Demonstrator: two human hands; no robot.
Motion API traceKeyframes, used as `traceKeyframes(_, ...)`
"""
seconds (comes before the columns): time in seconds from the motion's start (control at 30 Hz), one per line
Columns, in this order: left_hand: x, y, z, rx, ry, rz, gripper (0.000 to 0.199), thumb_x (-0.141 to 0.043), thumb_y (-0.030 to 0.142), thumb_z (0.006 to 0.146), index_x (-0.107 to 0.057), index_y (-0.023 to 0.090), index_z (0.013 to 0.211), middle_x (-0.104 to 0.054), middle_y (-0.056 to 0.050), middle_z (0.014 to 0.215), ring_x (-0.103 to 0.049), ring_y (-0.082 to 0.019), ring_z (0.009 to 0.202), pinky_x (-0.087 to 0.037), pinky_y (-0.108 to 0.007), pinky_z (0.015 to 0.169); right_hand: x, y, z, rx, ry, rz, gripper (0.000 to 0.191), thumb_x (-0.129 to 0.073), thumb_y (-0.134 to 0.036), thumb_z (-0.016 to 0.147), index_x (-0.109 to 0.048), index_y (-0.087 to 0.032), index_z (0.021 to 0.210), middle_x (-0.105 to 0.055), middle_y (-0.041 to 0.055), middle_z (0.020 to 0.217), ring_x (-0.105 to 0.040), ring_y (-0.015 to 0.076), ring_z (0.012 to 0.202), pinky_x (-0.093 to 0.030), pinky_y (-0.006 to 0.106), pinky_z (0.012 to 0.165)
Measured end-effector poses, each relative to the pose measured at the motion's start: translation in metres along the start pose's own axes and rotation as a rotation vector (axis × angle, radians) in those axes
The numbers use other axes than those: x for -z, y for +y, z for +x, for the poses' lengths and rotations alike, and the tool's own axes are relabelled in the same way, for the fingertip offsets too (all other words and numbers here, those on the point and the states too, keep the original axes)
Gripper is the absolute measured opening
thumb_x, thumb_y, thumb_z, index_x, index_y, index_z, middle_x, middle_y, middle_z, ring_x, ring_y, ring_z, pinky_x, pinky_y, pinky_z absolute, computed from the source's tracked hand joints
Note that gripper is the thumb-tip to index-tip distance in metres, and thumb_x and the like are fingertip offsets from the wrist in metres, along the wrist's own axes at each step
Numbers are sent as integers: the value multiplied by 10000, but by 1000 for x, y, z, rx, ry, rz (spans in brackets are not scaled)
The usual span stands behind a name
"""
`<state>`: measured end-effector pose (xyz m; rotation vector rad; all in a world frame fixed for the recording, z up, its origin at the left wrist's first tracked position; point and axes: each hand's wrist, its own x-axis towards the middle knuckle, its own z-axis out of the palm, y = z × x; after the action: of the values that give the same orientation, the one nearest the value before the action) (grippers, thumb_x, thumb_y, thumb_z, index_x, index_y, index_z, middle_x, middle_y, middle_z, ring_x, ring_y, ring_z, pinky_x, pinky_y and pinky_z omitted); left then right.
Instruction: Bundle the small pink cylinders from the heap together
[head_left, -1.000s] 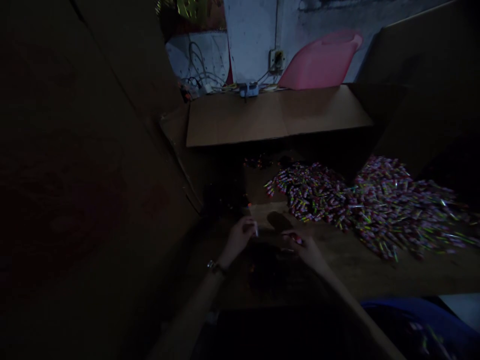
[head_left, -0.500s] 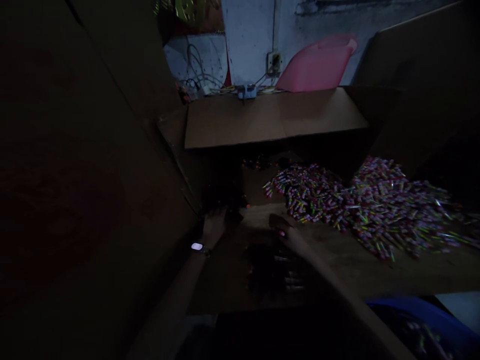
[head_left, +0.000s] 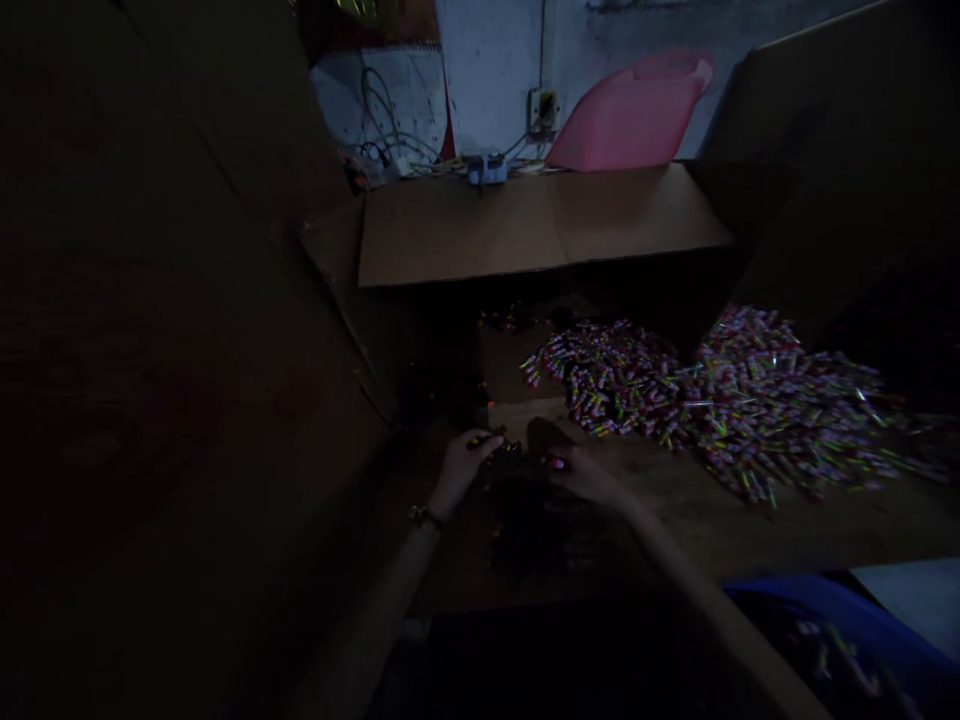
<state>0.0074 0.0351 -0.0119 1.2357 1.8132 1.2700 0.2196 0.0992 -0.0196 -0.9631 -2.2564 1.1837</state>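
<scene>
My left hand (head_left: 466, 462) is closed, with small dark pieces (head_left: 511, 446) showing at its fingertips; their kind is lost in the dim light. A little to the right, my right hand (head_left: 581, 472) is curled, and a small pink-ended thing (head_left: 556, 463) shows at its fingers. What else it holds is hidden. Just below both hands lies a dark cluster of small pieces (head_left: 529, 530) on the wooden table (head_left: 667, 500). Beyond my right hand spreads a heap of small tube-like pieces (head_left: 615, 380) with pink, white and yellow-green colours.
A second, larger heap of such pieces (head_left: 787, 410) lies to the right. Cardboard flaps (head_left: 540, 225) stand at the back and left. A pink plastic container (head_left: 634, 115) is by the wall. A blue tub (head_left: 795, 590) holding pieces is at lower right.
My left hand has come up from the dark pile at the left, moving right toward my right hand, with dark pieces at its fingertips. My right hand has stayed nearly in place.
</scene>
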Motion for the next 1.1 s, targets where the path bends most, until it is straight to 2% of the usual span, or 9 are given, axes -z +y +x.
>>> traceKeyframes(0.07, -2, -8, -1, -46, -39, -19, 253, -672, 351, 714, -660, 176, 895, -685, -31, 879, -635, -190, 849, -484, -281, 767, 14, -1, -8, -75, 45, 144, 254, -564, -325, 743, -669, -191, 931, -679, 42, 852, -601, 196, 754, -450, 281, 668)
traceKeyframes(0.13, -3, -14, -1, -93, -130, -7, 291, -674, 272, 709, -633, 174, 981, -678, -42, 932, -631, -189, 888, -486, -299, 811, 26, 1, -14, -238, 62, 299, 357, -525, -403, 765, -655, -204, 1032, -669, 49, 942, -590, 200, 810, -448, 289, 664)
traceKeyframes(0.23, -1, -15, -2, -229, -309, 123, 326, -647, 176, 718, -616, 171, 1042, -663, -49, 979, -619, -183, 909, -483, -313, 843, 33, 11, -19, -426, 5, 392, 379, -528, -421, 757, -656, -205, 1041, -657, 58, 953, -572, 195, 794, -429, 283, 612)
traceKeyframes(0.37, -1, -6, -5, -480, -442, 407, 316, -579, 116, 766, -623, 187, 1071, -618, -59, 1088, -578, -186, 1003, -452, -309, 908, 29, 25, -15, -317, -5, 489, 344, -639, -408, 696, -635, -160, 934, -655, 53, 840, -554, 161, 692, -398, 257, 571)
traceKeyframes(0.5, -13, 7, -7, -562, -417, 605, 262, -581, 178, 823, -615, 199, 1083, -622, -55, 1078, -569, -199, 1014, -442, -320, 917, 27, 29, -8, -170, -56, 531, 295, -649, -448, 728, -625, -175, 836, -661, 26, 811, -549, 140, 690, -392, 244, 594)
traceKeyframes(0.7, -28, 10, -13, -606, -370, 614, 252, -538, 139, 854, -608, 204, 1087, -617, -44, 1060, -572, -180, 997, -447, -294, 896, 22, 24, -12, -249, -16, 724, 406, -762, -482, 602, -630, -157, 808, -630, -1, 751, -556, 137, 698, -419, 248, 672)
traceKeyframes(0.8, -28, 4, -16, -578, -330, 605, 235, -536, 150, 863, -612, 208, 1079, -612, -42, 1054, -573, -173, 982, -451, -278, 876, 17, 24, -15, -277, 24, 777, 422, -779, -473, 580, -618, -165, 818, -621, -10, 722, -559, 144, 674, -435, 256, 640)
traceKeyframes(0.97, -27, 0, -22, -467, -330, 636, 198, -525, 192, 882, -631, 205, 1049, -598, -33, 980, -590, -148, 854, -469, -243, 763, 12, 32, -13, -236, 52, 640, 395, -746, -496, 611, -623, -150, 757, -601, -13, 686, -544, 136, 652, -429, 247, 626)
traceKeyframes(1.1, -27, 0, -25, -448, -325, 642, 201, -519, 200, 885, -633, 199, 1051, -594, -37, 995, -587, -150, 848, -465, -246, 752, 6, 34, -13, -287, 35, 625, 410, -691, -541, 663, -626, -156, 790, -609, -2, 699, -566, 159, 678, -466, 271, 638)
